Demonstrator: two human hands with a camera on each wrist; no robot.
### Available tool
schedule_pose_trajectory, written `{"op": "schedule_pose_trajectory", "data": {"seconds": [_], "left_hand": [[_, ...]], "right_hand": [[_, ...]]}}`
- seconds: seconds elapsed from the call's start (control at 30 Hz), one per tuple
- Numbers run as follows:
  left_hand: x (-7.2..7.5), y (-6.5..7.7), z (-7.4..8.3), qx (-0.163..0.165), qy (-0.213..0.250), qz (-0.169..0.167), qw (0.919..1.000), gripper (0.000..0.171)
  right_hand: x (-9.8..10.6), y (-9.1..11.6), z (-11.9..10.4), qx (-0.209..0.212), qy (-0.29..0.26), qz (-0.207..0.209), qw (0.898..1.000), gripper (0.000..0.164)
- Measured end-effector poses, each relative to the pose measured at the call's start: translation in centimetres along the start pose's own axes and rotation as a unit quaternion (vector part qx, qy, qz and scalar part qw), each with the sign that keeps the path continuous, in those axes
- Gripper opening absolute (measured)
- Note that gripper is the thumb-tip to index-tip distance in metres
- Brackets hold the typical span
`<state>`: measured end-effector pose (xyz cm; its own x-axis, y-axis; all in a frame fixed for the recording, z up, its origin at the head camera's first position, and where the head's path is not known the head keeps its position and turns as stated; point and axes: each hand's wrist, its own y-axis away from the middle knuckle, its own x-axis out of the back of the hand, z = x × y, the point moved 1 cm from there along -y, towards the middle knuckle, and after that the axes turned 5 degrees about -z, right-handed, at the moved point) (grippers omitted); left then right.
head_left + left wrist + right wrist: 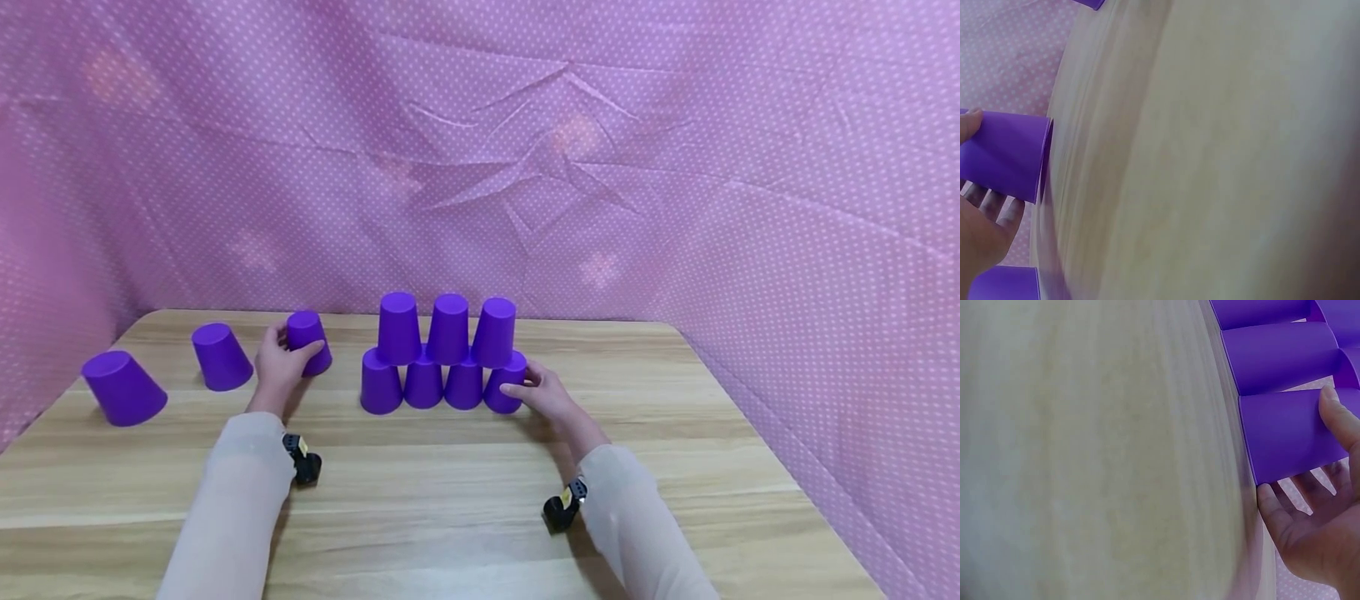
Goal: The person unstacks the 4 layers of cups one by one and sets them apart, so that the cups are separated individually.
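Observation:
My left hand (279,365) grips an upside-down purple cup (1007,156), thumb on one side and fingers on the other. In the left wrist view its rim is at or just above the tabletop; contact is hard to tell. My right hand (553,395) holds the rightmost bottom cup (1291,434) of a two-tier stack, thumb at the front and fingers around the far side. Three upside-down cups form the upper row (450,331), resting across the bottom row (423,385) of several cups.
Two more upside-down purple cups stand on the left, one nearer the table's left edge (123,392) and one farther back (222,358). The wooden table (420,508) is backed by pink dotted cloth (480,167) at the rear and sides.

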<state>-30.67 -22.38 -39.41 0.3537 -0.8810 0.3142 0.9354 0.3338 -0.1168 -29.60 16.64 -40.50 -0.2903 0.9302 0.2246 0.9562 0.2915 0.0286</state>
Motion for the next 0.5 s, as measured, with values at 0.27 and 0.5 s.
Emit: {"op": "schedule_pose_trajectory", "data": {"seconds": [0.27,0.5], "left_hand": [[0.15,0.15,0.03,0.0,0.005,-0.002,1.0,0.069],[0.3,0.45,0.27,0.004,0.017,-0.004,0.9998,0.071]], "right_hand": [[-0.08,-0.04,-0.18,-0.006,0.002,0.001,1.0,0.054],[0.0,-0.07,-0.05,-0.008,-0.001,0.003,1.0,0.057]]}}
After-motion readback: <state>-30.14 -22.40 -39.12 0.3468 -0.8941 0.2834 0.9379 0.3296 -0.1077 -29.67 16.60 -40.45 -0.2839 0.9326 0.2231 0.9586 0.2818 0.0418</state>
